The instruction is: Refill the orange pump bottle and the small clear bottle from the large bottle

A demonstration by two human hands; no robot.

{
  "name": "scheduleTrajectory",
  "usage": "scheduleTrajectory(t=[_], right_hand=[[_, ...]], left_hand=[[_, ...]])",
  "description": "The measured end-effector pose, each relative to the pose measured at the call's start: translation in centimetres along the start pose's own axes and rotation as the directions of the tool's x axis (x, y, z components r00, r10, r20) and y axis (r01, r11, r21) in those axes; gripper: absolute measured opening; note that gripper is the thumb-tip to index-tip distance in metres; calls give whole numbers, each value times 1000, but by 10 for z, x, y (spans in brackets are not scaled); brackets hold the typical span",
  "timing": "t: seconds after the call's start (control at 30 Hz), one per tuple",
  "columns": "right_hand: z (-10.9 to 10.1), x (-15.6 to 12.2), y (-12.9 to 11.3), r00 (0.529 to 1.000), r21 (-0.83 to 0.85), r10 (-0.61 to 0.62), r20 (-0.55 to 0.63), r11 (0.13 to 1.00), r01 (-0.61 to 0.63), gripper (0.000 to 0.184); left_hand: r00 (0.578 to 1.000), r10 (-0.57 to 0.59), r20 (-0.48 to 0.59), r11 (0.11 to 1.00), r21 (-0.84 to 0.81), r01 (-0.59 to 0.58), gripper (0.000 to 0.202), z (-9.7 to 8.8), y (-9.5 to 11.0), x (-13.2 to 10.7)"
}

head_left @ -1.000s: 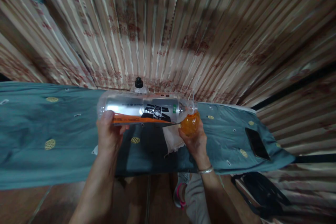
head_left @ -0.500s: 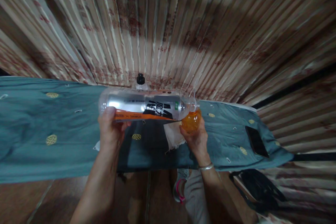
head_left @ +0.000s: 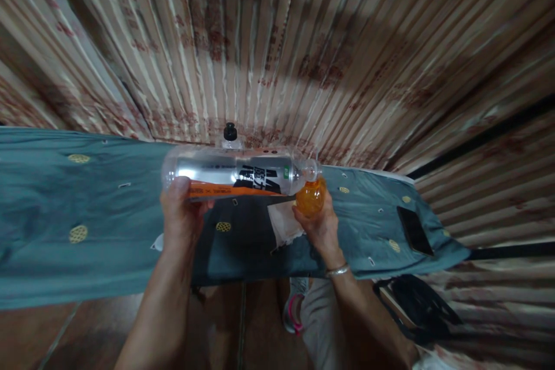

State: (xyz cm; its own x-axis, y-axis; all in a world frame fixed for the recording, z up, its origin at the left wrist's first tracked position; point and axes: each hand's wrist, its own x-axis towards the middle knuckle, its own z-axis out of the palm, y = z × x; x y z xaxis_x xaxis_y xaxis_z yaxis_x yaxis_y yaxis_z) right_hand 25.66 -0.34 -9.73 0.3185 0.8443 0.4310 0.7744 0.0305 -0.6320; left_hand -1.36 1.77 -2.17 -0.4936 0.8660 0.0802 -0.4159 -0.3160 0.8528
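Note:
My left hand (head_left: 182, 208) grips the base end of a large clear plastic bottle (head_left: 217, 170) with a silver and orange label. The bottle lies sideways in the air, its neck pointing right. My right hand (head_left: 323, 222) is wrapped round a small orange bottle (head_left: 310, 198), held upright under the large bottle's mouth. The two mouths meet or nearly touch; I cannot tell which. Behind the large bottle stands a clear bottle with a black cap (head_left: 230, 131), mostly hidden. Below my hands a white cloth or tissue (head_left: 284, 225) lies on the table.
A teal cloth with yellow pineapple prints (head_left: 117, 214) covers the long table. A black phone (head_left: 415, 230) lies near its right end. Pleated patterned curtains (head_left: 260, 40) hang behind. On the floor at right sits a dark bag (head_left: 420, 303).
The view has shifted slightly, so the table and phone appear a little further left. Both hands keep hold of their bottles in nearly the same pose.

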Motion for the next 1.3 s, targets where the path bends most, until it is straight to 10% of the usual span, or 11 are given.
scheduleTrajectory(t=[1.3], right_hand=[[-4, -3, 8, 1000, 92, 26, 9, 995, -27, 96]], left_hand=[[996, 21, 83, 997, -70, -16, 51, 3, -4, -3]])
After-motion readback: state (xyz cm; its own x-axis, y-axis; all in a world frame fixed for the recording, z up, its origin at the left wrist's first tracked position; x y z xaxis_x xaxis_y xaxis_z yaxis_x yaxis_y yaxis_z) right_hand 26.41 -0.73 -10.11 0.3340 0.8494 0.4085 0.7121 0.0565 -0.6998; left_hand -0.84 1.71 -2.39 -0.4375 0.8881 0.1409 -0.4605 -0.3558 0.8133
